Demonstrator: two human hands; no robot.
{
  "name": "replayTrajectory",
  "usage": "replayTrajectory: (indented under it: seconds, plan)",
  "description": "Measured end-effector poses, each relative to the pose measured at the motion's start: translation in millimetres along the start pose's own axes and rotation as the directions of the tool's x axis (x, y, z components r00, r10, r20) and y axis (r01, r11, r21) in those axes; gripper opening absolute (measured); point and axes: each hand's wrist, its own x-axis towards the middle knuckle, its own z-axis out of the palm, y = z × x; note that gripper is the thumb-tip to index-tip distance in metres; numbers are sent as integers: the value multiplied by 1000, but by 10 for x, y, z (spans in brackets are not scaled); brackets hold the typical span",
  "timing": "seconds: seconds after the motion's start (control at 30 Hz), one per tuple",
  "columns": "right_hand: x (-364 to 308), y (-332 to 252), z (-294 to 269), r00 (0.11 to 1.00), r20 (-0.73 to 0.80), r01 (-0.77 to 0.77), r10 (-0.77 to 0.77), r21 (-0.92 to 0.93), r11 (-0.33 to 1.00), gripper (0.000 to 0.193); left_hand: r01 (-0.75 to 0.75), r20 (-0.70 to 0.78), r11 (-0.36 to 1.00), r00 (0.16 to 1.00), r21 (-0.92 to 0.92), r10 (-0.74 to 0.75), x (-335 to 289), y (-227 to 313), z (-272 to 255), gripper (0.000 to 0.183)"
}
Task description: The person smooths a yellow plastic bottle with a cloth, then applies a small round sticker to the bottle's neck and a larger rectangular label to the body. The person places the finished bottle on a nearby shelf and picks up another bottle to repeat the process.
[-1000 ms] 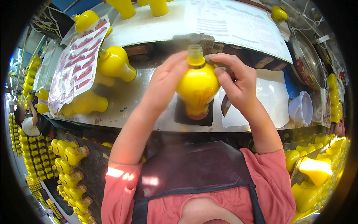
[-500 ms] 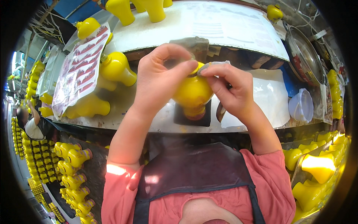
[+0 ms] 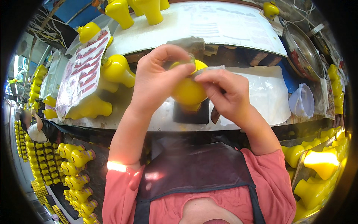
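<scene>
Left hand [image 3: 154,78] pinches the neck [image 3: 191,58] of 1 yellow bottle [image 3: 187,92]. Right hand [image 3: 228,89] pinches a grey scrap [image 3: 212,68] beside it.

The person wears a coral-pink shirt [image 3: 167,210] with a rounded neckline; its loose sleeves [image 3: 274,183] end near the elbows. Over it I note a dark maroon-brown apron [image 3: 197,170], smooth, faintly glossy and lightly creased. Its bib carries near-black trim [image 3: 201,192] and two dark straps [image 3: 256,204]. Forearms [image 3: 128,136], left hand [image 3: 154,82] and right hand [image 3: 228,91]: bare.
</scene>
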Motion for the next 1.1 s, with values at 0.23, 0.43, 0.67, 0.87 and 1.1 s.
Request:
replayTrajectory:
  seconds: [0.23, 0.43, 0.67, 0.87, 1.1]
  plan:
    - [-30, -28, 28, 985, 74, 164, -153, -167, 972, 22, -70, -63, 996, 996, -46, 67, -81, 13, 71, 14]
    - [-46, -45, 3, 998, -29, 50, -53, -91, 995, 22, -40, -3, 998, 999, -38, 40, -131, 44, 15, 17]
    - [-83, -63, 59, 981, 159, 136, -112, -153, 979, 27, -111, -80, 993, 990, 43, 114, -148, -49, -5, 17]
    - [73, -7, 34, 954, 77, -292, 288, 42, 955, 25, 22, -73, 983, 997, -183, -36, -171, -125, -61, 19]
    - [341, 140, 101, 892, 211, -443, 399, 241, 864, 35, 61, -31, 921, 996, -384, -79, -286, -227, -48, 37]
